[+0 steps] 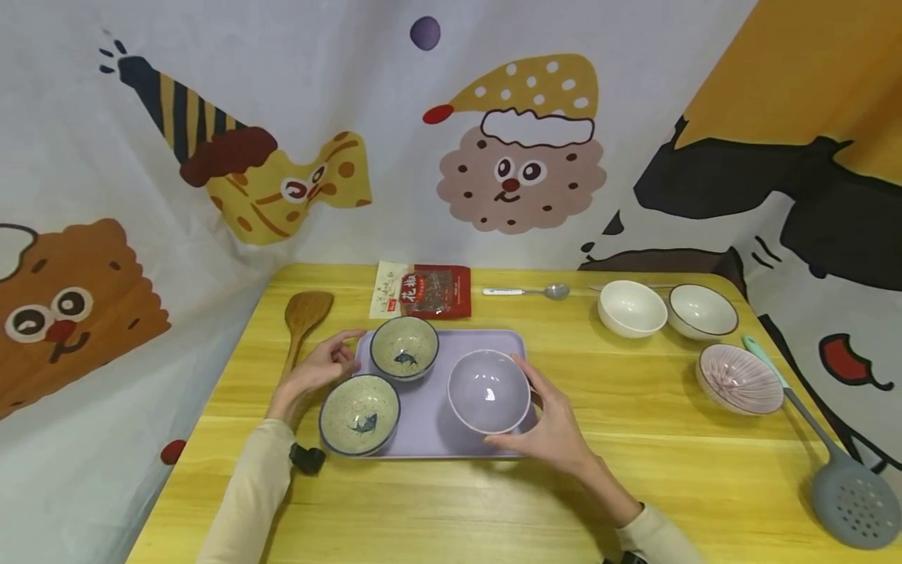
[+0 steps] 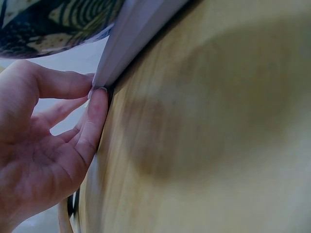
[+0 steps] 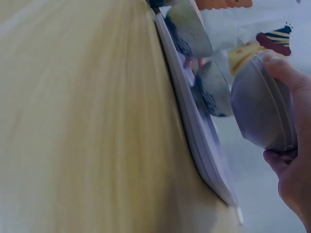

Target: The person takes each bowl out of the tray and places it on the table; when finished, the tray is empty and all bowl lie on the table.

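A lavender bowl is gripped at its side by my right hand, thumb and fingers spread round it. In the right wrist view that bowl is held apart from the purple tray. My left hand is at the tray's left edge. The left wrist view has its thumb and fingers pinching the tray rim. Two speckled bowls with blue fish inside, the rear bowl and the front bowl, stand on the tray's left part, the front one reaching over its edge.
A wooden spatula lies left, partly behind my left arm. Behind the tray are a red spice packet and a spoon. Right are a white bowl, a dark-rimmed bowl, a striped bowl and a grey skimmer.
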### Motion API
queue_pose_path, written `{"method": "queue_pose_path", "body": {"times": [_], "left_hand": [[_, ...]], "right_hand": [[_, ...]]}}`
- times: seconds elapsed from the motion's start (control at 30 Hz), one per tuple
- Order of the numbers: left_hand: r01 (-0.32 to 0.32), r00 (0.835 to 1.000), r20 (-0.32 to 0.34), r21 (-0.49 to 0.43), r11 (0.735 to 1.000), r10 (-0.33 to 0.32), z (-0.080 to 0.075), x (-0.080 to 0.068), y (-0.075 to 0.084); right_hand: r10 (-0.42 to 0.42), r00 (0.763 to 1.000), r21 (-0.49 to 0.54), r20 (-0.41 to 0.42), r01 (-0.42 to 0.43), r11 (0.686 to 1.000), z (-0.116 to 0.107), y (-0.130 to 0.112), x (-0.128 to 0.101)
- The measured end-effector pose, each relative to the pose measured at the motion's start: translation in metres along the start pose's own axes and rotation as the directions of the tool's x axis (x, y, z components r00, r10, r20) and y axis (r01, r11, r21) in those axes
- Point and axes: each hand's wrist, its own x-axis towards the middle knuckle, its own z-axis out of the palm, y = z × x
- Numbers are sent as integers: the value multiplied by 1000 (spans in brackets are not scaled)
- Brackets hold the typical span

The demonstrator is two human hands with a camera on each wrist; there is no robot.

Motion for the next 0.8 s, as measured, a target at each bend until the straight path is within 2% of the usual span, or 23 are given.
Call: {"method": "queue_pose_path", "body": {"times": [0.2, 0.37, 0.47, 0.6, 0.8], "left_hand": [[-22, 1000, -3, -5, 1000, 22, 0, -1, 2], [-41, 999, -11, 7, 999, 41, 0, -1, 2], [-27, 1000, -11, 7, 1000, 27, 0, -1, 3], [-23, 1000, -8, -7, 1000, 23, 0, 0, 3], [-30, 999, -22, 6, 1000, 30, 1, -2, 3]], "right_hand": [[14, 998, -7, -54, -14, 1000, -24, 6, -4], [55, 991, -40, -120, -60, 997, -45, 11, -10], [81, 982, -70, -173, -94, 993, -58, 15, -14], [114, 961, -85, -251, -139, 987, -76, 21, -20], [178, 912, -39, -370, -207, 978, -102, 32, -29]]}}
